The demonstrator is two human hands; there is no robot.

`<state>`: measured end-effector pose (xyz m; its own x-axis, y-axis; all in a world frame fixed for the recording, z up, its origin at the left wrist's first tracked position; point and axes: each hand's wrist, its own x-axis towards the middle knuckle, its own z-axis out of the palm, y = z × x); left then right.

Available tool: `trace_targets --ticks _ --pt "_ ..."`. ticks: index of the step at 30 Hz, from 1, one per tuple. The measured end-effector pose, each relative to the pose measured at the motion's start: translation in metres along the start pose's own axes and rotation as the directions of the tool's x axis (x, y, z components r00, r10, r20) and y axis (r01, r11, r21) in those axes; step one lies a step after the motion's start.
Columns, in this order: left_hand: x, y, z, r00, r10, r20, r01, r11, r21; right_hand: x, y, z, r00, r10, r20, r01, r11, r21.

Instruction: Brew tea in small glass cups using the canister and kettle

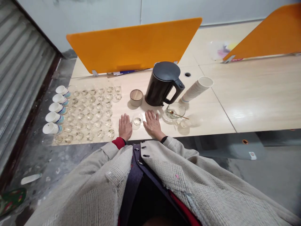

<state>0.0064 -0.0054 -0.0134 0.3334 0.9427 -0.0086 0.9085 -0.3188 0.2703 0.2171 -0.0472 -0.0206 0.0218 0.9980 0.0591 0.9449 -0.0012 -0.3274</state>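
My left hand (pixel 125 126) lies flat on the light wooden table (pixel 246 100), fingers stretched out, holding nothing. My right hand (pixel 152 124) lies flat as well, a little to its right. Between the two hands stands a small clear glass cup (pixel 137 120) with a little liquid in it; neither hand touches it. Just behind my right hand stands a black electric kettle (pixel 163 83), lid closed, handle to the right.
Several small clear cups (pixel 91 114) in rows cover the table's left part, with white cups (pixel 54 117) lying along its left edge. A round wooden-sided container (pixel 136 97), a glass dish with a spoon (pixel 175 112), a toppled stack of paper cups (pixel 197 89) and orange dividers (pixel 134 44) stand behind.
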Motion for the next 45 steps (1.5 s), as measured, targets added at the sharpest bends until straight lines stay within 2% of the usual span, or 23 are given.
trace_targets --ticks 45 --pt "0.0044 -0.0050 0.0035 0.998 0.026 -0.055 -0.028 0.999 -0.032 0.0069 -0.0023 -0.0081 0.999 0.030 0.045 -0.030 1.000 0.007"
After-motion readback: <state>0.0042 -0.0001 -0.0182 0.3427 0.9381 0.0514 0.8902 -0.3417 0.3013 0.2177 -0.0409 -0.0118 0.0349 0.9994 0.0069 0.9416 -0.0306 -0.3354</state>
